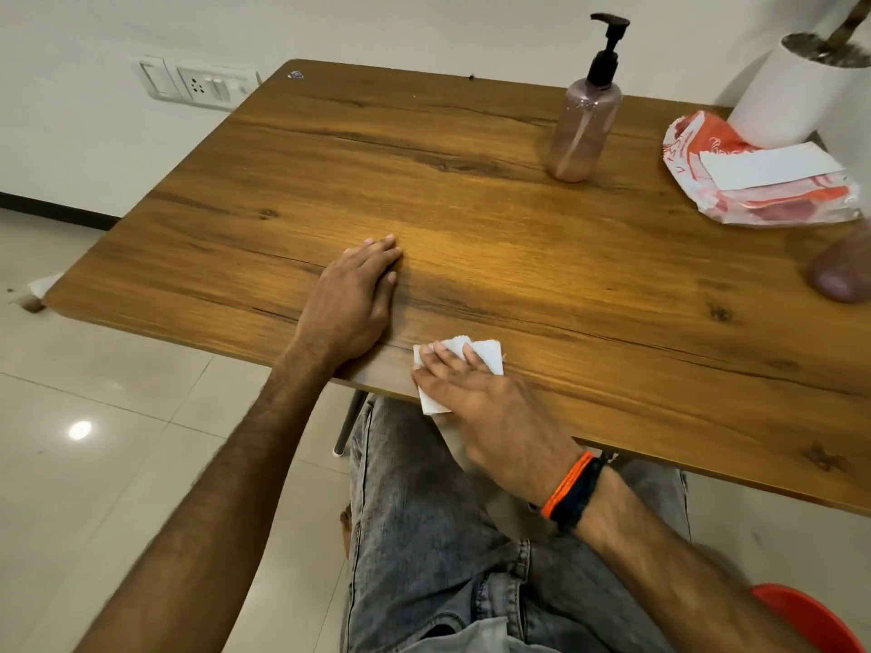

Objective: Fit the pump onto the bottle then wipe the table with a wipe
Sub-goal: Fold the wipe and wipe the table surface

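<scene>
A clear pinkish bottle (pixel 583 129) stands upright at the back right of the wooden table (pixel 471 219), and a black pump (pixel 607 49) sits on its neck. A folded white wipe (pixel 485 355) lies at the table's near edge, partly hanging over it. My right hand (pixel 490 417) lies flat on the wipe, fingers spread, pressing it down. To its left, my left hand (pixel 353 299) rests palm down on the bare wood and holds nothing.
An orange and white wipes packet (pixel 754 186) lies at the right, a white sheet on top. Behind it stands a white cylindrical pot (pixel 796 91). Another pinkish bottle (pixel 843 271) shows at the right edge. A wall socket panel (pixel 198 84) is at the back left.
</scene>
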A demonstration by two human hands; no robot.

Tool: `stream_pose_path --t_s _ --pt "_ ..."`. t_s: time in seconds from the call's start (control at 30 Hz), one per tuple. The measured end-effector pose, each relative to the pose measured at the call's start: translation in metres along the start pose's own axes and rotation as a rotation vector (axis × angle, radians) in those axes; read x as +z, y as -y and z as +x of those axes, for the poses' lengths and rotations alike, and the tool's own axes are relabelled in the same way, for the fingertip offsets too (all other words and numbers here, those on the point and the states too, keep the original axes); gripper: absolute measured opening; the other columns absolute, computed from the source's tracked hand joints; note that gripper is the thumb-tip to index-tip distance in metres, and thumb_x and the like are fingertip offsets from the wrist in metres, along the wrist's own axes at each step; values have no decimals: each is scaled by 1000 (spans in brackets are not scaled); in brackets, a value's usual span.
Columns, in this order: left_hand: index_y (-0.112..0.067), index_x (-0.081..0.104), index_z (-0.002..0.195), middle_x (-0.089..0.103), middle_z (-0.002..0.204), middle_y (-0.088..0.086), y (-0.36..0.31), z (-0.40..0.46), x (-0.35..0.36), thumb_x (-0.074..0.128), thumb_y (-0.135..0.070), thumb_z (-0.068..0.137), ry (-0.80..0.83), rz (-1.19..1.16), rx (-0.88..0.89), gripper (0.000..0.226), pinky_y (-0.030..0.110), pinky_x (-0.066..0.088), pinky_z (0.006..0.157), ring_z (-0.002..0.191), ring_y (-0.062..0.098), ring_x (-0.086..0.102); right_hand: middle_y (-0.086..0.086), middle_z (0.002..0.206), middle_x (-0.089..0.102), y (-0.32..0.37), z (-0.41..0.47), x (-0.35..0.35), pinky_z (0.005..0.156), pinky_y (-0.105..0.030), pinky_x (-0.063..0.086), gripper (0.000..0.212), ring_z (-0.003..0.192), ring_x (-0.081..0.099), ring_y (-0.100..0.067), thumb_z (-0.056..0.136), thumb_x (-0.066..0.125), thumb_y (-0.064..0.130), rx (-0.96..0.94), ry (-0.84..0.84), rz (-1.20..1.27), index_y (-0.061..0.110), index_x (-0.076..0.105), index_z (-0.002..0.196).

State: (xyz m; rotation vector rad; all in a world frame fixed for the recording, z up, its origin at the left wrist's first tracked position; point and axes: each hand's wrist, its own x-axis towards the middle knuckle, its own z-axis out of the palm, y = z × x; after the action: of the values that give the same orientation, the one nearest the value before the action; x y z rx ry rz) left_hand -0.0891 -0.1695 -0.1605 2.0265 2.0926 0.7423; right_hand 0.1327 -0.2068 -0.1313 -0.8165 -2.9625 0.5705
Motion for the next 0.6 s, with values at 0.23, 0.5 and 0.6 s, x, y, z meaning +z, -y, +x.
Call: stream_pose_path --t_s 0.23,0.5,0.6 --pt "-10 49 140 42 152 5 -1 0 1 43 -20 101 5 1 -9 41 42 25 119 144 21 34 1 153 35 1 -6 5 119 -30 19 58 144 26 -7 91 44 -11 -126 -97 196 13 42 144" --pt "-14 46 143 40 154 2 -2 0 0 40 -24 101 20 6 -24 43 42 24 120 145 19 31 4 123 67 -31 5 -39 94 -24 48 33 114 61 -7 96 53 7 34 -490 734 21 63 124" --pt "-14 46 143 40 154 2 -2 0 -1 40 -24 101 22 7 -26 43 42 23 120 145 18 31 4 130 61 -37 18 -46 106 -23 42 38 125 53 -4 95 50 2 90 -529 420 19 61 128"
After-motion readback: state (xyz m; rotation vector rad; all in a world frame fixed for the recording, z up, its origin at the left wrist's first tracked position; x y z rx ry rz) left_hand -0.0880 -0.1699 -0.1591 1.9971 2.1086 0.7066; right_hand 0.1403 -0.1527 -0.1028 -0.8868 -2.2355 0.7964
